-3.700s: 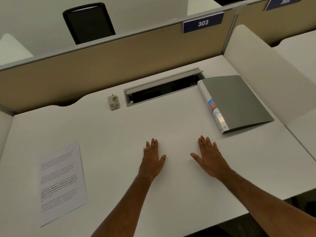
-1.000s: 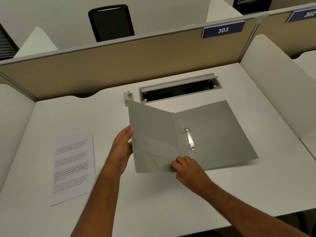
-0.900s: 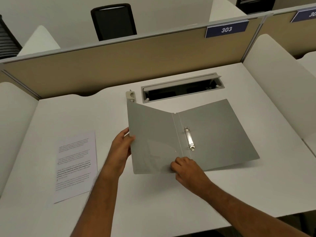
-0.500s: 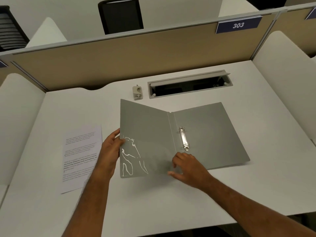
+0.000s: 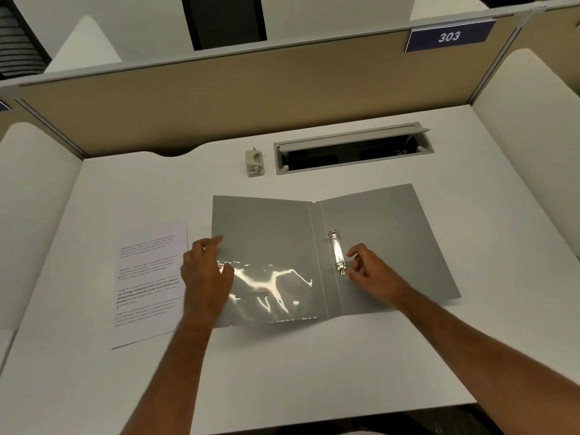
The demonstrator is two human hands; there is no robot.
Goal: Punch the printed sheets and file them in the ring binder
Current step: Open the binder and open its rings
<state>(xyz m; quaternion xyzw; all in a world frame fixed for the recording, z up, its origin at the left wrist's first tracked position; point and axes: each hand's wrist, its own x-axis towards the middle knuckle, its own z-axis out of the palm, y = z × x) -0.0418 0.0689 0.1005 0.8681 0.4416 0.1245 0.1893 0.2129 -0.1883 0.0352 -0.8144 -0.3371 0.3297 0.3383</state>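
The grey ring binder point(image 5: 386, 246) lies open and flat in the middle of the desk, with a glossy clear pocket on its left cover. Its metal ring mechanism point(image 5: 336, 251) sits just right of the spine, rings shut. My left hand point(image 5: 205, 274) rests on the left cover's outer edge with relaxed fingers. My right hand point(image 5: 372, 271) hovers beside the lower end of the ring mechanism, fingers loosely curled and holding nothing. The printed sheets point(image 5: 147, 281) lie left of the binder. A small beige hole punch point(image 5: 254, 163) stands behind the binder.
An open cable tray point(image 5: 351, 150) is sunk into the desk at the back right. A tan partition point(image 5: 251, 89) closes the back, and white side panels point(image 5: 533, 146) flank the desk. The front edge runs just below my forearms.
The binder came from the right, was opened, and its left cover now lies flat. My right hand moved from the binder's lower edge up to the ring mechanism.
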